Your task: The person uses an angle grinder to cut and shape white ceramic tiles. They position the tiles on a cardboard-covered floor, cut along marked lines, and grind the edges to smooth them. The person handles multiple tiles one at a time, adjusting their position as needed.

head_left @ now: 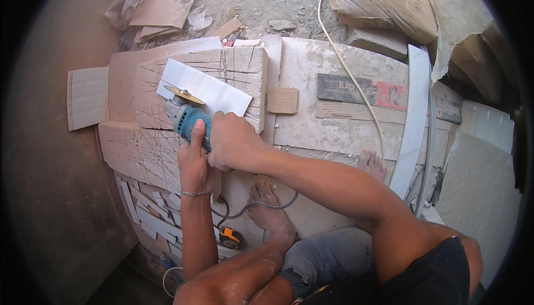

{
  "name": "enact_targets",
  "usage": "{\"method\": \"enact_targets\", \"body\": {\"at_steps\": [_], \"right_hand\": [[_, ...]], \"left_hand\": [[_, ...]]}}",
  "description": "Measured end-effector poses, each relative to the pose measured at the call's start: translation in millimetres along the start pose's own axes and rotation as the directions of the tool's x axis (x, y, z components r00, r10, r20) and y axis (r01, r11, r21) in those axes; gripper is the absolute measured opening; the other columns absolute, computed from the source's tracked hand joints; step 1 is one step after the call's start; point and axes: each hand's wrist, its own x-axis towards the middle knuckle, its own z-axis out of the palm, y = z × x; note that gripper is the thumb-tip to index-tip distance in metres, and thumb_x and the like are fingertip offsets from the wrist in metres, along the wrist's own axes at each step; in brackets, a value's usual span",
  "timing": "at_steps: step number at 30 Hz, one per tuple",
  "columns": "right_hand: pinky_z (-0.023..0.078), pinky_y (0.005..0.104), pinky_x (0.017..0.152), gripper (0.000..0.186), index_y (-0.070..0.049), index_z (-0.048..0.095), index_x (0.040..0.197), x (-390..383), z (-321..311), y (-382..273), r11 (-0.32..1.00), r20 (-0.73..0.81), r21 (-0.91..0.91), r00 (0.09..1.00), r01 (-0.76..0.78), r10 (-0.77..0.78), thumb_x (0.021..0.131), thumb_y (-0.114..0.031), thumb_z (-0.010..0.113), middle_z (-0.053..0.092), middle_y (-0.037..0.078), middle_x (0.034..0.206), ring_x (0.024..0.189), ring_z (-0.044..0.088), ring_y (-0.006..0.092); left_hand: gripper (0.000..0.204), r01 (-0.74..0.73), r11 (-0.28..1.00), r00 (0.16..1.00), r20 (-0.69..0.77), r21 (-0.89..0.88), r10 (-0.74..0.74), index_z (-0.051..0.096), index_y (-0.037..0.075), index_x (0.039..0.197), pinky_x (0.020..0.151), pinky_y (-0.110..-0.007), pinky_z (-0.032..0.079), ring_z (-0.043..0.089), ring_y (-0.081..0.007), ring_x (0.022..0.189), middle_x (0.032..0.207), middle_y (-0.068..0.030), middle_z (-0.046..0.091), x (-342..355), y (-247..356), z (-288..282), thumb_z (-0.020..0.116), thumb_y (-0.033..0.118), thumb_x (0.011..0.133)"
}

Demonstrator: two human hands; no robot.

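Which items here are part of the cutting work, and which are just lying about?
In use: blue angle grinder held in left hand and right hand; white rectangular tile; scored stone slab.
Lying about: orange tape measure; tan paper sack; small ribbed brown tile.

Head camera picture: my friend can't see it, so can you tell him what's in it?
Seen from above, a person's two hands, left hand and right hand, grip a teal angle grinder with a gold disc at the edge of a white rectangular tile. The tile lies on a scored beige stone slab; bare feet and a small orange tape measure are below.
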Motion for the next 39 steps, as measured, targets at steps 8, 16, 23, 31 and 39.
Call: {"method": "enact_targets", "body": {"at_steps": [8, 16, 23, 31, 39], "right_hand": [[0.063, 0.0464, 0.084, 0.029, 0.013, 0.071, 0.086, -2, -4, -2, 1.000, 0.006, 0.001, 1.000, 0.006, -0.006, 0.064, -0.004, 0.080, 0.073, 0.032, 0.094, 0.097, 0.076, 0.0459], [0.063, 0.0461, 0.084, 0.031, 0.013, 0.071, 0.086, -2, -2, 0, 1.000, 0.005, 0.005, 1.000, 0.014, -0.014, 0.064, -0.006, 0.083, 0.074, 0.031, 0.093, 0.095, 0.076, 0.0447], [0.063, 0.0452, 0.083, 0.036, 0.012, 0.071, 0.086, -1, 0, 1, 1.000, -0.017, -0.016, 1.000, 0.003, -0.004, 0.063, -0.010, 0.088, 0.074, 0.029, 0.093, 0.096, 0.076, 0.0438], [0.063, 0.0452, 0.083, 0.036, 0.012, 0.071, 0.086, -1, -1, 1, 1.000, 0.001, -0.020, 1.000, 0.003, -0.003, 0.063, -0.009, 0.088, 0.074, 0.029, 0.094, 0.097, 0.076, 0.0439], [0.063, 0.0458, 0.080, 0.052, 0.018, 0.060, 0.102, -2, -4, 4, 0.998, 0.038, -0.027, 0.997, 0.063, -0.062, 0.068, -0.014, 0.084, 0.071, 0.034, 0.091, 0.089, 0.075, 0.0464]], "left_hand": [[0.044, 0.006, 1.000, 1.000, 0.018, -0.007, -0.006, 0.066, -0.001, 0.111, 0.076, -0.032, 0.058, 0.072, -0.0149, 0.086, 0.100, -0.0079, 0.073, 3, -4, -4, 0.065, 0.042, 0.107], [0.044, 0.040, 0.998, 0.999, 0.003, -0.037, -0.040, 0.064, -0.001, 0.118, 0.083, -0.032, 0.057, 0.071, -0.0150, 0.098, 0.109, -0.0088, 0.073, 2, -3, -7, 0.069, 0.040, 0.105], [0.045, 0.045, 0.998, 0.999, -0.023, -0.039, -0.046, 0.062, -0.003, 0.123, 0.085, -0.032, 0.056, 0.071, -0.0162, 0.099, 0.113, -0.0107, 0.072, 0, 0, -6, 0.072, 0.037, 0.103], [0.041, 0.025, 0.996, 0.998, -0.058, -0.081, -0.030, 0.064, -0.006, 0.117, 0.079, -0.031, 0.058, 0.073, -0.0167, 0.095, 0.108, -0.0121, 0.073, -3, 3, 0, 0.076, 0.029, 0.101], [0.040, 0.027, 0.997, 0.998, -0.046, -0.079, -0.031, 0.063, -0.005, 0.117, 0.078, -0.030, 0.058, 0.073, -0.0155, 0.093, 0.106, -0.0105, 0.073, -3, 0, -2, 0.075, 0.029, 0.102]]}}
